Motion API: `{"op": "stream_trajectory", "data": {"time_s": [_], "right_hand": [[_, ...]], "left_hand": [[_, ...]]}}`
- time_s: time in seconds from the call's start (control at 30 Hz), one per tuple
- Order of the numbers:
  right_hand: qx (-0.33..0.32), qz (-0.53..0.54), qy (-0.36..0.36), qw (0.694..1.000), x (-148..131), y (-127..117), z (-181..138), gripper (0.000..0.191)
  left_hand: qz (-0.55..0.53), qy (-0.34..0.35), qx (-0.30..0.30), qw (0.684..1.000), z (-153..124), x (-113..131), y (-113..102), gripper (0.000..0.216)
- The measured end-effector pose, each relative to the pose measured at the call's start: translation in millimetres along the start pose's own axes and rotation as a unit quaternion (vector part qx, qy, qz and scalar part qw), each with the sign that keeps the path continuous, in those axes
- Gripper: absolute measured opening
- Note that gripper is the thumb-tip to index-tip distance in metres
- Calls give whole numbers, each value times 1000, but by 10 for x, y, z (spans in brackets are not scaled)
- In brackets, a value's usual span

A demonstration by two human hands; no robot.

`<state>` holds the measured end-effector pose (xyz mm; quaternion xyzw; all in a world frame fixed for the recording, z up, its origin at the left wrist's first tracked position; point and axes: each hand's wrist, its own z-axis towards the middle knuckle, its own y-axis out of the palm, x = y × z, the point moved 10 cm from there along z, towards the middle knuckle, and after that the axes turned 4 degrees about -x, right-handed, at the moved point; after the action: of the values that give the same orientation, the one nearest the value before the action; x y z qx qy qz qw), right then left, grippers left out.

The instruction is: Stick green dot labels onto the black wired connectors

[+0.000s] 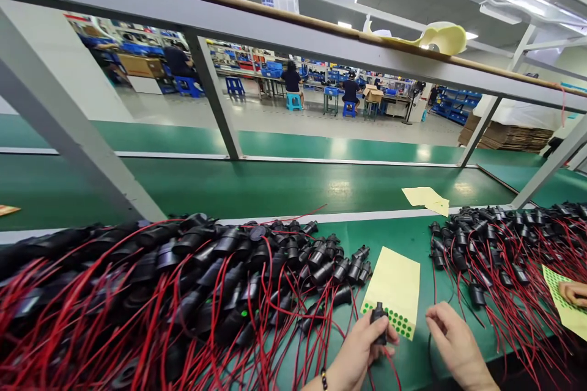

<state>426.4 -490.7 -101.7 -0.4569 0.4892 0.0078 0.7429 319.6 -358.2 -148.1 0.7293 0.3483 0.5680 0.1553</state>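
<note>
My left hand [360,345] is closed around a small black cylindrical part [379,325], its narrow end pointing up and a red wire hanging below. Just behind it lies a pale yellow sticker sheet [397,278] with rows of green dots along its near end. To the right of the sheet is my right hand [456,342], thumb and fingers drawn together in a pinch. Whatever lies between those fingertips, if anything, is too small to make out. A dark wire runs down beside this hand.
A large pile of black parts with red wires [220,269] covers the left; another pile [499,238] is at right. At the right edge, another person's hand [573,293] touches a dotted sheet [562,311]. Yellow papers [426,197] lie behind, under a metal shelf frame [293,30].
</note>
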Motion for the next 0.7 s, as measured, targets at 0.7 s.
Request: {"op": "stream_trajectory", "data": {"time_s": [0.7], "right_hand": [[-81,-169,-60,980,-20,642,301,23]], "left_hand": [[-3,-15,69,998,102,-215,-339,64]]}}
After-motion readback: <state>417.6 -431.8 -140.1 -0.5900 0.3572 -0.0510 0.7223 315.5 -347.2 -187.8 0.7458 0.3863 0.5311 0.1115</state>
